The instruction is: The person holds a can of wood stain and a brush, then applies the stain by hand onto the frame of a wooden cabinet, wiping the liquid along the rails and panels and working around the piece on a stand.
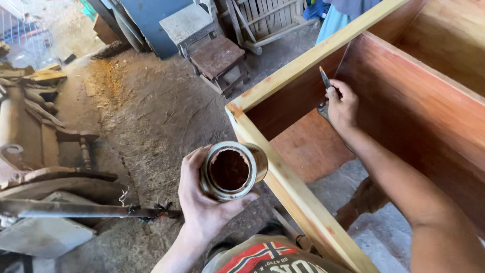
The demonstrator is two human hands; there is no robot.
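My left hand [202, 202] grips a round metal can [232, 170] with reddish-brown stain inside, held upright beside the pale front edge of a wooden cabinet frame [283, 177]. My right hand [342, 103] reaches inside the cabinet and holds a thin brush [324, 78] against the inner corner where the reddish stained panels meet. The brush's bristle end is hidden behind my fingers.
A reddish stained inner wall [419, 116] runs along my right forearm. A small worn stool [218, 58] stands on the dirt floor behind the cabinet. Old wooden parts and a metal bar [76, 210] lie at the left. A person in blue clothing [333, 17] stands at the top.
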